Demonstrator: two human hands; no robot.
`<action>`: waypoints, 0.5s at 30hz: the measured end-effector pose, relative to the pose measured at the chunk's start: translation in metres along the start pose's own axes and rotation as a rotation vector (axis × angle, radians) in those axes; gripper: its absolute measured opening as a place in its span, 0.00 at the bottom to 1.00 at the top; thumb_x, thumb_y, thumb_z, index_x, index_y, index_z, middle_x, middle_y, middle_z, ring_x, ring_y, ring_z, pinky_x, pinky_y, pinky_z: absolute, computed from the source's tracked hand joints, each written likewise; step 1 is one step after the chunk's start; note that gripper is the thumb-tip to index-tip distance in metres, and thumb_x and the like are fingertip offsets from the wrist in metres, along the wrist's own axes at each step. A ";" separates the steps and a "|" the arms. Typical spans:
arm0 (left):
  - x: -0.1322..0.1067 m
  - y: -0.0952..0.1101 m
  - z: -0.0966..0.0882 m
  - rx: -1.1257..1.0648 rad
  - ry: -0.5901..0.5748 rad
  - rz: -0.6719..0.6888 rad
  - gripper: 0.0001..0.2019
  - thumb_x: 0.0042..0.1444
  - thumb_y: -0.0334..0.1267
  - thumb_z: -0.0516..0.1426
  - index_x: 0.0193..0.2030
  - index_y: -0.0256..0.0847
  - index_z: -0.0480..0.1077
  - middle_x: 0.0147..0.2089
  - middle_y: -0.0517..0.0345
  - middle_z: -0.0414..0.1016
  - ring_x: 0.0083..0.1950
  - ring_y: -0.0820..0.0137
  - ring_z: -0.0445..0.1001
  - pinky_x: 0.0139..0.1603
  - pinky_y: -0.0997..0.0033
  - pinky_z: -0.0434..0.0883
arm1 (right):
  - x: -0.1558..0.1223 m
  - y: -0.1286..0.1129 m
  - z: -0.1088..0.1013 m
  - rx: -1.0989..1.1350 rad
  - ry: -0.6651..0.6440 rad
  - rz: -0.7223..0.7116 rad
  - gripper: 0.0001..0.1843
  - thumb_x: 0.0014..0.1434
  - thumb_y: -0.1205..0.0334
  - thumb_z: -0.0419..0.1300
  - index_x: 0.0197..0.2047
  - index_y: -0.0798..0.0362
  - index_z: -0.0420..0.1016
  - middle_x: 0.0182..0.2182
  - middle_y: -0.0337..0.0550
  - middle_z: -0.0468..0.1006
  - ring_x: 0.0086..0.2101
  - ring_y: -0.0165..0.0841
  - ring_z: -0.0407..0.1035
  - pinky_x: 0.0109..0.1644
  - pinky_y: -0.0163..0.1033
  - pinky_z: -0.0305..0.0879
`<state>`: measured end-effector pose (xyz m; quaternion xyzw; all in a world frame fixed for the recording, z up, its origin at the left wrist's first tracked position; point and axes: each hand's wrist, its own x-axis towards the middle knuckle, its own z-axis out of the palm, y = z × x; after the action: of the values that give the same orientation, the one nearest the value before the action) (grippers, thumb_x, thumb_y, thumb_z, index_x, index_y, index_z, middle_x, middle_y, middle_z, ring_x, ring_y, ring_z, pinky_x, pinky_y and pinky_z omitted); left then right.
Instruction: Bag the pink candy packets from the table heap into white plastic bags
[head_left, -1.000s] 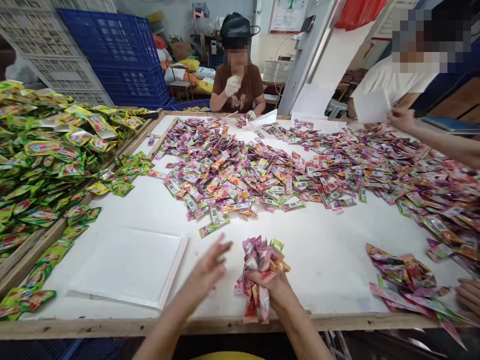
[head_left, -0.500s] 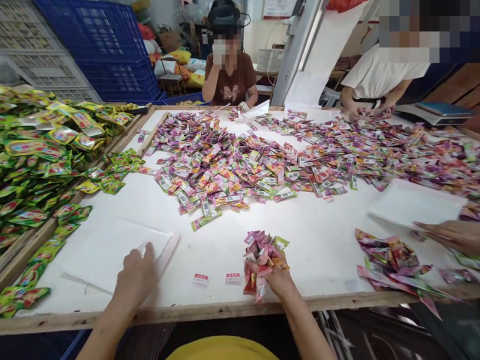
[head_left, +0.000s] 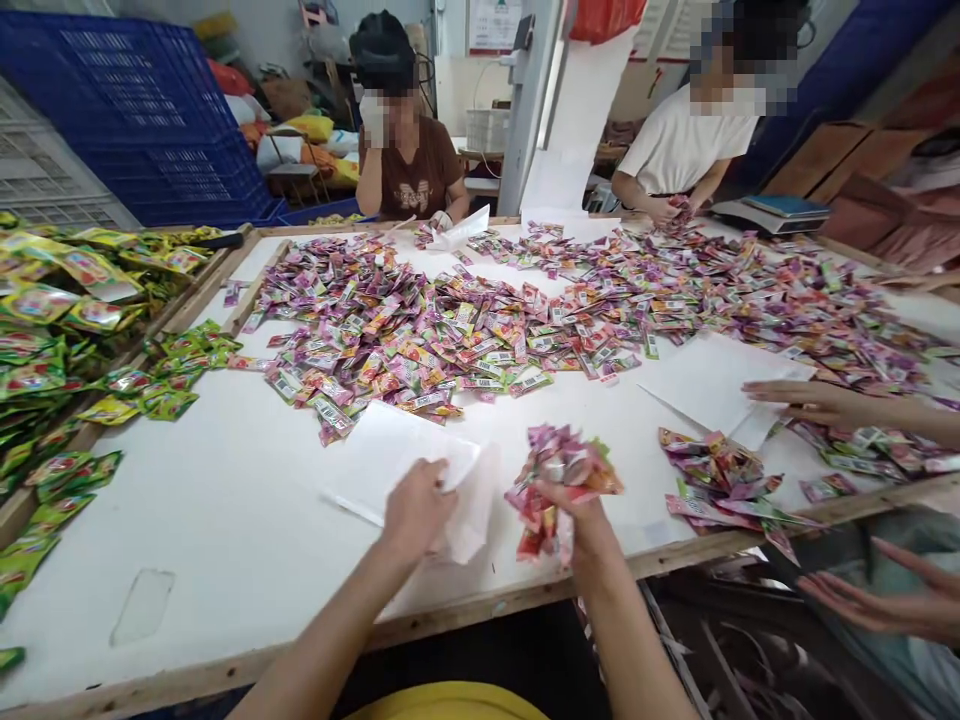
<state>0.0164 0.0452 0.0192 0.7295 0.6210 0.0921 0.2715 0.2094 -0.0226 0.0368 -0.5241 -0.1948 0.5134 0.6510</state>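
Note:
My left hand (head_left: 421, 508) is closed on the edge of a white plastic bag (head_left: 401, 455), which lies low over the table with its open end toward the right. In my right hand (head_left: 589, 525) is a thick bunch of small candy packets (head_left: 559, 470), pink, purple and orange, held just right of the bag's mouth. Beyond both hands spreads a large heap of similar packets (head_left: 465, 330). The two small printed labels seen earlier on the table are hidden from view now, behind the bag or my hands.
A co-worker's hand (head_left: 795, 400) rests on another white bag (head_left: 697, 375) at the right, beside a small packet pile (head_left: 727, 480). Green packets (head_left: 45, 350) fill the left side behind a wooden rail (head_left: 161, 325). Two people sit or stand across the table, near a scale (head_left: 772, 213).
My left hand has drawn the white bag rightward, close to the bunch of packets in my right hand. The view has turned right. The co-worker's bag lies flatter, and another hand appears lower right.

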 end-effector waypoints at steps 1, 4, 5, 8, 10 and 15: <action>0.005 0.010 0.018 0.060 -0.019 0.031 0.19 0.49 0.36 0.54 0.49 0.41 0.71 0.40 0.53 0.74 0.39 0.63 0.73 0.38 0.68 0.66 | 0.003 -0.010 0.001 -0.041 0.007 -0.076 0.19 0.39 0.59 0.70 0.34 0.51 0.70 0.29 0.38 0.75 0.32 0.35 0.72 0.36 0.42 0.72; 0.016 0.018 0.048 0.060 0.034 0.083 0.16 0.50 0.36 0.54 0.47 0.38 0.71 0.41 0.48 0.74 0.42 0.58 0.73 0.40 0.65 0.65 | 0.013 -0.025 0.008 -0.322 -0.167 -0.247 0.13 0.40 0.60 0.67 0.30 0.52 0.70 0.30 0.38 0.75 0.32 0.34 0.71 0.35 0.39 0.69; 0.018 0.014 0.051 -0.011 0.045 0.087 0.14 0.51 0.36 0.54 0.44 0.38 0.72 0.40 0.48 0.75 0.42 0.58 0.73 0.41 0.65 0.65 | 0.017 -0.023 0.011 -0.492 -0.261 -0.289 0.12 0.39 0.62 0.67 0.30 0.52 0.70 0.30 0.38 0.75 0.32 0.34 0.70 0.34 0.38 0.67; 0.026 -0.005 0.046 -0.244 0.034 0.084 0.13 0.54 0.35 0.52 0.41 0.40 0.75 0.39 0.52 0.79 0.41 0.62 0.75 0.42 0.67 0.67 | 0.028 -0.002 0.017 -1.123 -0.425 -0.362 0.13 0.40 0.64 0.64 0.34 0.51 0.72 0.31 0.39 0.76 0.33 0.35 0.69 0.35 0.36 0.62; 0.031 -0.017 0.042 -0.313 0.053 0.079 0.16 0.56 0.33 0.48 0.43 0.40 0.76 0.41 0.54 0.80 0.42 0.65 0.76 0.42 0.70 0.68 | 0.033 0.013 0.016 -1.452 -0.412 -0.362 0.14 0.43 0.61 0.62 0.36 0.51 0.73 0.33 0.41 0.76 0.35 0.36 0.69 0.35 0.37 0.59; 0.037 -0.012 0.036 -0.346 0.145 0.094 0.15 0.56 0.35 0.49 0.43 0.40 0.75 0.43 0.54 0.79 0.44 0.66 0.75 0.44 0.69 0.68 | 0.038 0.025 0.019 -1.784 -0.439 -0.383 0.19 0.46 0.57 0.62 0.42 0.54 0.71 0.37 0.48 0.77 0.37 0.40 0.70 0.36 0.39 0.57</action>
<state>0.0312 0.0715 -0.0248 0.6914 0.5792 0.2626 0.3429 0.1983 0.0179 0.0109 -0.6799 -0.7180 0.1457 0.0308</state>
